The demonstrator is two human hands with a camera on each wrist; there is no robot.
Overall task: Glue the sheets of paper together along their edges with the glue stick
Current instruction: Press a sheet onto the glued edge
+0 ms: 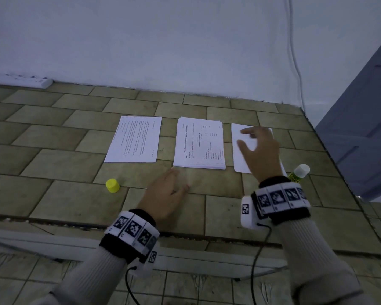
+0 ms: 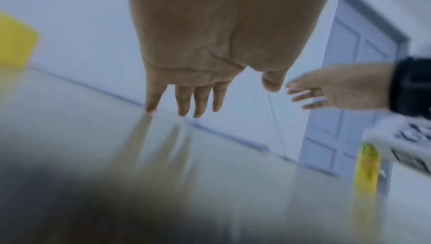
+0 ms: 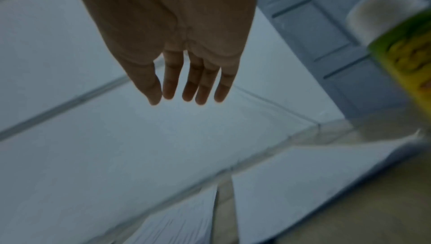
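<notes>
Neither hand held anything. The right hand (image 1: 256,150) hovered with fingers spread over the blank sheet (image 1: 237,148) nearest the counter's (image 1: 53,194) right edge, while the left hand (image 1: 165,192) lay flat and relaxed on the tiles just before the middle stack of printed sheets (image 1: 199,143). A third printed sheet (image 1: 134,139) lay apart to the left.

The glue stick (image 1: 298,172) stood uncapped beside the blank sheet's near corner, close to the right edge, and its yellow cap (image 1: 112,185) sat well apart toward the front left. The step seemed to be taking or placing a sheet, with glue not yet in hand. The next move likely called for settling the blank sheet, then picking up the stick.

The right wrist view alone showed the blank sheet's corner (image 3: 412,137) curling up near the stick's label (image 3: 405,59). The head view alone showed all three piles.
</notes>
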